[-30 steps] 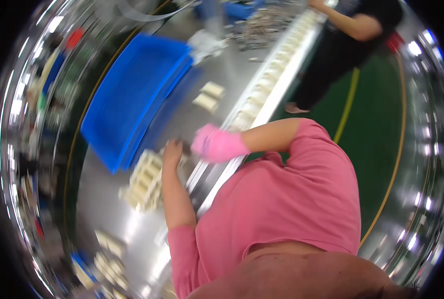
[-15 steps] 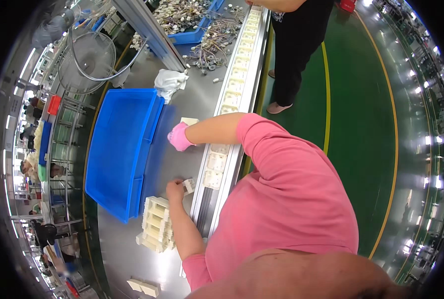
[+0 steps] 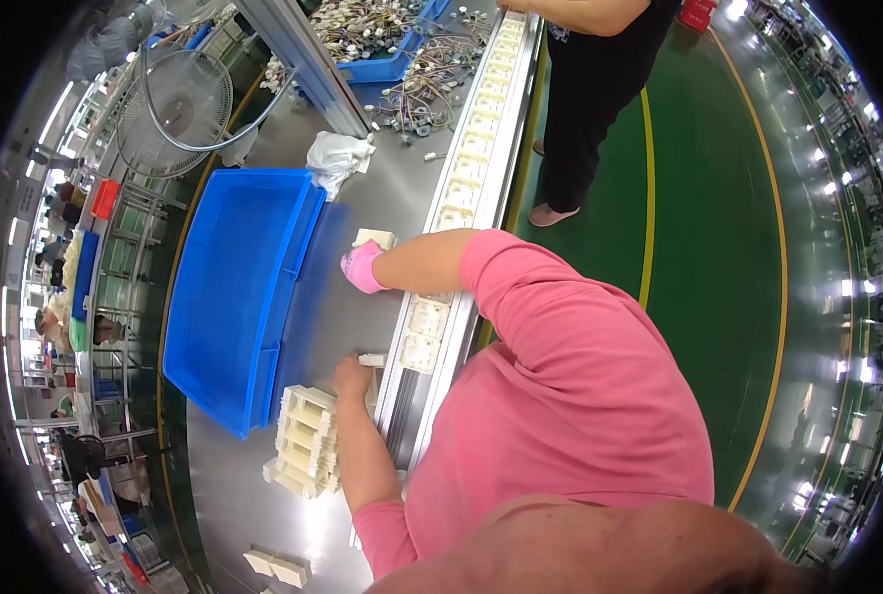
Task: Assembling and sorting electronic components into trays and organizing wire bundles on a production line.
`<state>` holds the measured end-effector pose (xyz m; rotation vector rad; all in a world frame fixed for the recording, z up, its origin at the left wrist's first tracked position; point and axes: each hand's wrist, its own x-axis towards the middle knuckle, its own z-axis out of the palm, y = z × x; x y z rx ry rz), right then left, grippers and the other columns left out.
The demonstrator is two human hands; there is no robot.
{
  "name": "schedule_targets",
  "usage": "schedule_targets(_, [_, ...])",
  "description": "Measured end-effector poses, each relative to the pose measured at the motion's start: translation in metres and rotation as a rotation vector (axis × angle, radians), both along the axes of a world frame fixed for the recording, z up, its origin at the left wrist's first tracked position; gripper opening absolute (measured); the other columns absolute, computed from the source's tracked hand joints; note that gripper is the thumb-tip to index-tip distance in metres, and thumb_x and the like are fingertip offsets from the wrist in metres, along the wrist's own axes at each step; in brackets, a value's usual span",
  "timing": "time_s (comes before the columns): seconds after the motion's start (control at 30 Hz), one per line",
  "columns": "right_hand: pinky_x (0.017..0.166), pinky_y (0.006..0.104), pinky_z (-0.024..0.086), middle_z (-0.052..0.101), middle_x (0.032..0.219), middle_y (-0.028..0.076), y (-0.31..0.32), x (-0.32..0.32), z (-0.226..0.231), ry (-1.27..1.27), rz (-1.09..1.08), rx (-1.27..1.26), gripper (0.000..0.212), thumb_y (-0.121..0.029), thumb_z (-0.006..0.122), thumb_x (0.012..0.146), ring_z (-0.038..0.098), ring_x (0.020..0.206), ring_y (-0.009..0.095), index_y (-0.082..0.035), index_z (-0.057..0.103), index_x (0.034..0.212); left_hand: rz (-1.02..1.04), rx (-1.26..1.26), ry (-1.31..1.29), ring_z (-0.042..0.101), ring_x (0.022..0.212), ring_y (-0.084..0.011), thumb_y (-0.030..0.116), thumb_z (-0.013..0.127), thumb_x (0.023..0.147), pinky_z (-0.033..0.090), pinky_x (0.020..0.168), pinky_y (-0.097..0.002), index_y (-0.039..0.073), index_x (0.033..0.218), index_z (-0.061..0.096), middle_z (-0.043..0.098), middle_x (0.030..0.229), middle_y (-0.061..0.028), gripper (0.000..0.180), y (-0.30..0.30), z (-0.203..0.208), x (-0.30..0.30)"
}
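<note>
Head view: row of housings (image 3: 427, 319) in place on rail (image 3: 415, 403), cream stack (image 3: 306, 442) left off it. Left hand (image 3: 350, 378) pinches a white piece (image 3: 372, 360); can't tell right hand (image 3: 362, 268) grip.

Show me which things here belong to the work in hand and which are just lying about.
Likely in the work:
white piece at the left hand
pale block beside the gloved right hand
stack of pale parts
row of white parts on the rail

Apparently lying about:
crumpled white cloth
fan
</note>
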<state>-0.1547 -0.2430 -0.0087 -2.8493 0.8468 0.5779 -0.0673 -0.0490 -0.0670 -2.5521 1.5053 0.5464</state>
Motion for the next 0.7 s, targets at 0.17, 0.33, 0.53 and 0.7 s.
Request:
schedule_targets(0.17, [0.067, 0.0419, 0.047, 0.058, 0.106, 0.005, -0.005, 0.001, -0.007, -0.061, -0.017, 0.044, 0.051, -0.017, 0.070, 0.062, 0.057, 0.097, 0.024, -0.005, 0.054, 0.110, 0.101, -0.113, 0.071, 0.061, 0.077, -0.0288, 0.015, 0.056, 0.068, 0.048, 0.068, -0.0405, 0.004, 0.083, 0.053, 0.060, 0.085, -0.0176, 0.019, -0.005, 0.016, 0.002])
schedule_targets(0.33, [0.068, 0.0414, 0.047, 0.058, 0.105, 0.008, -0.005, -0.002, 0.002, -0.094, -0.045, 0.071, 0.056, -0.019, 0.070, 0.061, 0.057, 0.096, 0.025, -0.003, 0.050, 0.111, 0.544, -0.703, 0.762, 0.054, 0.046, -0.0167, 0.005, 0.049, 0.078, 0.043, 0.041, -0.0276, 0.003, 0.078, 0.037, 0.053, 0.063, -0.0111, 0.012, -0.001, 0.006, 0.011])
schedule_targets(0.53, [0.065, 0.0404, 0.047, 0.058, 0.095, 0.013, -0.007, -0.001, -0.003, -0.298, -0.116, 0.126, 0.051, -0.022, 0.064, 0.065, 0.058, 0.089, 0.027, -0.002, 0.045, 0.107, 0.667, -0.696, 0.786, 0.047, 0.042, -0.0139, 0.013, 0.044, 0.083, 0.039, 0.038, -0.0254, 0.001, 0.084, 0.043, 0.049, 0.057, -0.0064, 0.012, 0.000, 0.006, 0.012])
schedule_targets(0.7, [0.059, 0.0350, 0.046, 0.060, 0.076, 0.018, -0.021, -0.010, 0.016, -0.594, -0.069, 0.610, 0.037, -0.025, 0.066, 0.060, 0.059, 0.071, 0.024, 0.002, 0.057, 0.084, 0.836, -0.786, 1.051, 0.044, 0.042, -0.0142, 0.023, 0.045, 0.083, 0.035, 0.038, -0.0284, 0.005, 0.071, 0.048, 0.045, 0.054, -0.0036, 0.021, -0.002, 0.014, 0.014])
